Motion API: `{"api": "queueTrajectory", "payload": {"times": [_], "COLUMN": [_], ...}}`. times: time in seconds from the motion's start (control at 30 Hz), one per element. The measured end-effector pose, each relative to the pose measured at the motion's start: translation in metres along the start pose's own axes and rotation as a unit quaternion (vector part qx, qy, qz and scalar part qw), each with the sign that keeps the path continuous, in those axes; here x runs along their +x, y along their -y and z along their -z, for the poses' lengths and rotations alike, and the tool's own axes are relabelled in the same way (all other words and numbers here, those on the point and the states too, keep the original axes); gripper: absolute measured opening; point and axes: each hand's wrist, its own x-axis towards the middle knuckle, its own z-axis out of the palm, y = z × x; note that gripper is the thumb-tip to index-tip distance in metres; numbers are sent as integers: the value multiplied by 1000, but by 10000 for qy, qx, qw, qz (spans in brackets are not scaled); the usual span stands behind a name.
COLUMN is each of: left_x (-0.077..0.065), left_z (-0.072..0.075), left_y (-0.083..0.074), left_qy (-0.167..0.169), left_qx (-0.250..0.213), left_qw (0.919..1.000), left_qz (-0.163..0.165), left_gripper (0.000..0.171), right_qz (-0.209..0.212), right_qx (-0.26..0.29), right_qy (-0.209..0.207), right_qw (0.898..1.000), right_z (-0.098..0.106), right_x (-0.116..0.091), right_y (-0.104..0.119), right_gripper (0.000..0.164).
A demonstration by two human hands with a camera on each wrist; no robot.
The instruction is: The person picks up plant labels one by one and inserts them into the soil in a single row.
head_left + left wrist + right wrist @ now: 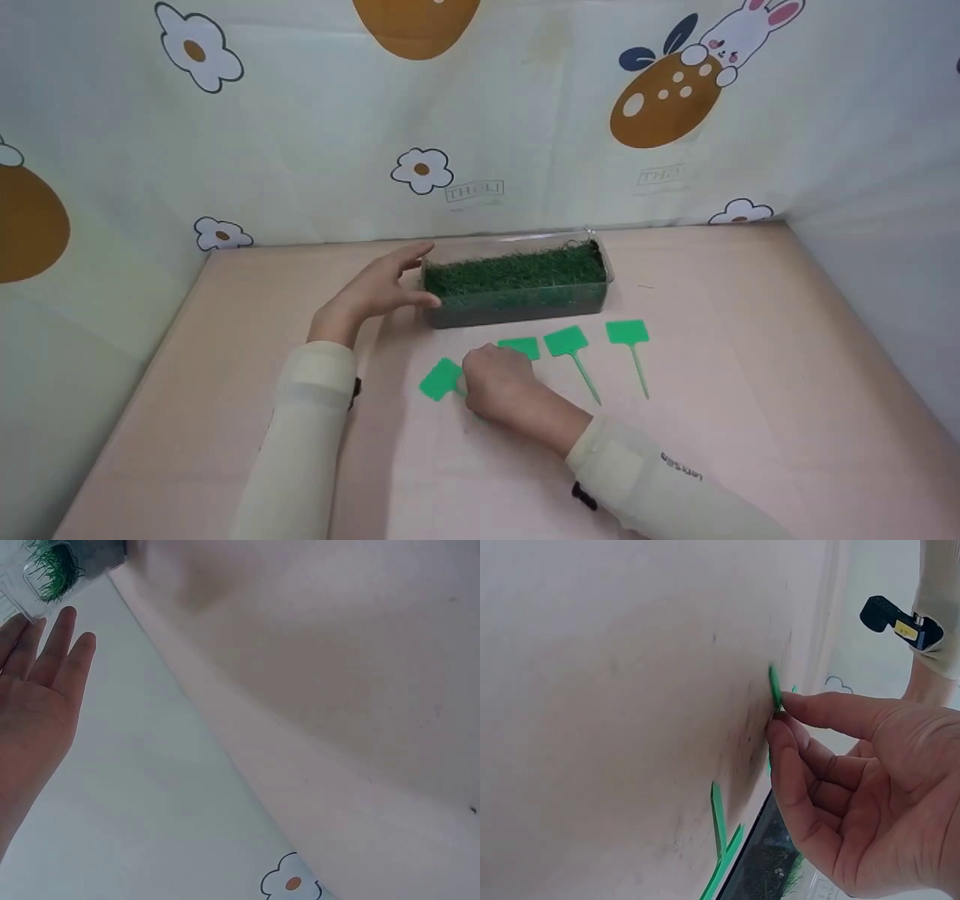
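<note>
In the head view, the left hand (377,288) is open, its thumb and fingers parted around the near end of a clear plastic tub (517,304). The tub lies just to that hand's right, and green grass (517,270) fills it. The right hand (501,382) is closed in a pinch below the tub; a green tag (440,379) sticks out to its left, with the stem running in under the fingers. A second tag (522,346) shows just beyond that hand and is partly covered by it; a third tag (566,340) and a fourth tag (627,331) lie to its right, stems pointing back toward the person.

In the left wrist view, the left hand's fingers are extended and the tub's end sits right above their tips — whether they touch it I cannot tell.

In the right wrist view, the right hand pinches a narrow green piece of the tag between thumb and forefinger. Two green stems (718,821) cross below and to the left of the hand, beside the tub's dark side — and above it are a pale sleeve (940,592) and a black device (900,621).
</note>
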Motion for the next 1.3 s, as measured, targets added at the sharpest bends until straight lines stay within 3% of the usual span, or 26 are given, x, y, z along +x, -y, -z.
{"api": "queueTrajectory", "payload": {"times": [0.17,0.33,0.53,0.67,0.93,1.3], "left_x": [-1,0,0,0,0,0], "left_z": [-1,-1,-1,-1,-1,-2], "left_y": [-1,0,0,0,1,2], "left_qy": [-3,-8,-9,-28,-20,-51], "left_qx": [-22,-27,-37,-17,-33,-112], "left_qw": [10000,10000,10000,10000,10000,9999], "left_qz": [30,20,47,82,51,21], "left_gripper": [95,95,95,95,95,94], "right_qz": [35,406,546,525,527,357], "right_qx": [177,414,589,844,1337,1552], "right_qy": [36,19,97,58,-112,-200], "right_qw": [9998,9983,9967,9950,9896,9870], "right_z": [0,2,5,8,13,19], "right_x": [0,-1,-3,-3,-4,-4], "right_y": [-3,-7,-9,-11,-19,-29], "right_gripper": [37,46,11,16,11,7]}}
